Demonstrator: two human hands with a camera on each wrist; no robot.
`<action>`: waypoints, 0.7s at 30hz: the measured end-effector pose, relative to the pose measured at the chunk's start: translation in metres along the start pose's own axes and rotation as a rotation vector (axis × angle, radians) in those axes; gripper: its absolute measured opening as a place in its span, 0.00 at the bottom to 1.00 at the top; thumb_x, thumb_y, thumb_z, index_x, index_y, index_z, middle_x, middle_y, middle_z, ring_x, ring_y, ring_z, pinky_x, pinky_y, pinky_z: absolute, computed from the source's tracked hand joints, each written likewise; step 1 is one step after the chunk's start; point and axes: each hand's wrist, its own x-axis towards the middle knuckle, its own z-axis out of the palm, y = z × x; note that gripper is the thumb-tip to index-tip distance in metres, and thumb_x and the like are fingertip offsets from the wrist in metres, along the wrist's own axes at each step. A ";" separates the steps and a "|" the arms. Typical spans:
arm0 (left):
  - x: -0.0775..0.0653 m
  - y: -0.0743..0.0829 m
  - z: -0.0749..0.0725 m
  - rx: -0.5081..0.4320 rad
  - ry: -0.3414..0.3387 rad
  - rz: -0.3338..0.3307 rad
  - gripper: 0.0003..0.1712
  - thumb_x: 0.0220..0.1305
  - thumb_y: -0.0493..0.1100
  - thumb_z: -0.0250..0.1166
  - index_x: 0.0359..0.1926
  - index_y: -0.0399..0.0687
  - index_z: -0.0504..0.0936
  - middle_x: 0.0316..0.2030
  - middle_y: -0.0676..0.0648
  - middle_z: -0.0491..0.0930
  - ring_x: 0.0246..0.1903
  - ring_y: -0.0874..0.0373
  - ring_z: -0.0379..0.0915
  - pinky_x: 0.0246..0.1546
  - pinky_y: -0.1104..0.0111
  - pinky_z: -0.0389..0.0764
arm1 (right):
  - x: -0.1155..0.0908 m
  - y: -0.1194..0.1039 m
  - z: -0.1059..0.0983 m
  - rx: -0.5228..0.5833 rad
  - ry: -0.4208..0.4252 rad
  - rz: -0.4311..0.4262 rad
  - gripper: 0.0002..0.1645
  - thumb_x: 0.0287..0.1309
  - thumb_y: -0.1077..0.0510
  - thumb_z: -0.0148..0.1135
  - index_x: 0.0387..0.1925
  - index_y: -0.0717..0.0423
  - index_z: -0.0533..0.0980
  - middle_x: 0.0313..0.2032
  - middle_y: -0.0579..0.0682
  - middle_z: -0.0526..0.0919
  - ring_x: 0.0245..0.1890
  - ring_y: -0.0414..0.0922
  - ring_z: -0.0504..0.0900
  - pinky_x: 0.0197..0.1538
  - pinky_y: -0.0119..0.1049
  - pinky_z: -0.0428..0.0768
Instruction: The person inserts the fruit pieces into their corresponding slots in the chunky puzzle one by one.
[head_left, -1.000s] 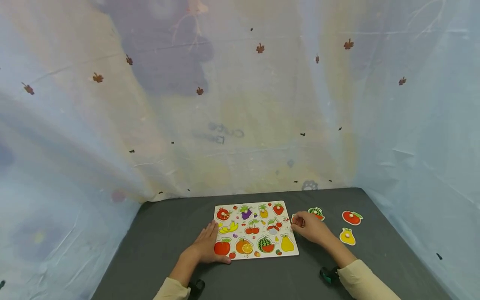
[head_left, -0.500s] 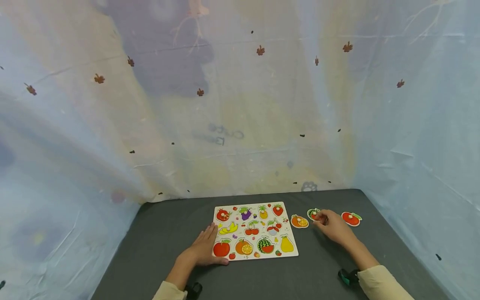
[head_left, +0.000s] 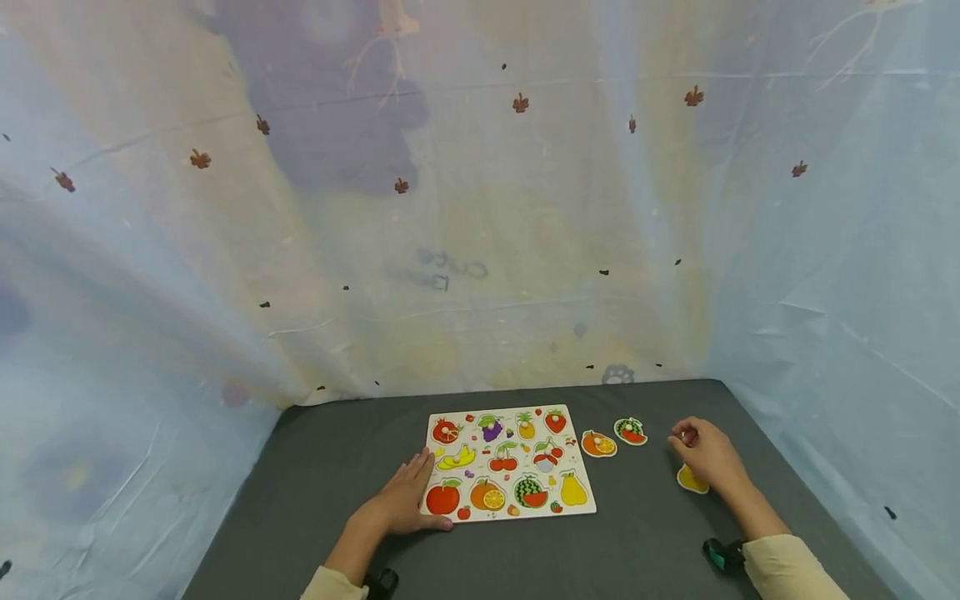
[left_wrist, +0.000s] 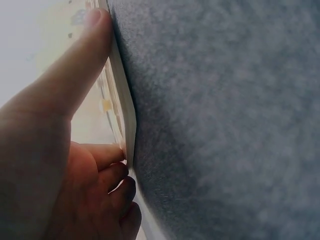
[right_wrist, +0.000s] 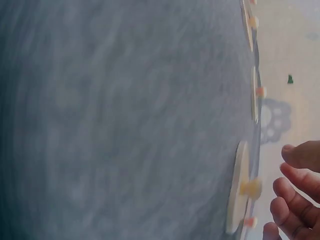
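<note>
My left hand (head_left: 401,500) lies on the left edge of a white fruit puzzle board (head_left: 483,468), thumb along its front edge; in the left wrist view its fingertips (left_wrist: 122,189) are at the board's side. To the right of the board, my right hand (head_left: 708,454) hovers with loosely curled fingers, nothing between them in the right wrist view. It covers the spot of a red fruit piece and partly hides a yellow pear piece (head_left: 691,481). A knobbed wooden piece (right_wrist: 239,187) stands near those fingers in the right wrist view.
An orange piece (head_left: 599,444) and a watermelon piece (head_left: 631,432) lie between the board and my right hand. A dark grey cloth (head_left: 495,558) covers the table. Pale printed curtains (head_left: 480,250) close off the back and sides.
My right hand has moved right, from over the orange piece past the watermelon piece to the red piece. The orange and watermelon pieces are uncovered. My left hand stays on the board.
</note>
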 end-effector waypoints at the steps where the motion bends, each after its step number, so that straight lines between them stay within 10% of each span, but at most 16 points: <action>1: -0.001 0.000 0.000 0.001 0.002 0.005 0.75 0.55 0.70 0.80 0.85 0.33 0.50 0.85 0.34 0.47 0.84 0.38 0.45 0.83 0.42 0.49 | 0.001 0.004 -0.001 -0.007 0.009 0.010 0.12 0.72 0.57 0.69 0.46 0.63 0.81 0.36 0.52 0.80 0.34 0.47 0.79 0.34 0.43 0.78; 21: 0.002 0.010 0.000 0.101 -0.011 -0.047 0.73 0.54 0.70 0.80 0.83 0.31 0.54 0.84 0.33 0.51 0.83 0.37 0.49 0.83 0.44 0.51 | 0.015 0.039 -0.019 -0.055 -0.016 0.173 0.21 0.69 0.57 0.67 0.50 0.72 0.76 0.40 0.65 0.82 0.39 0.61 0.82 0.43 0.61 0.82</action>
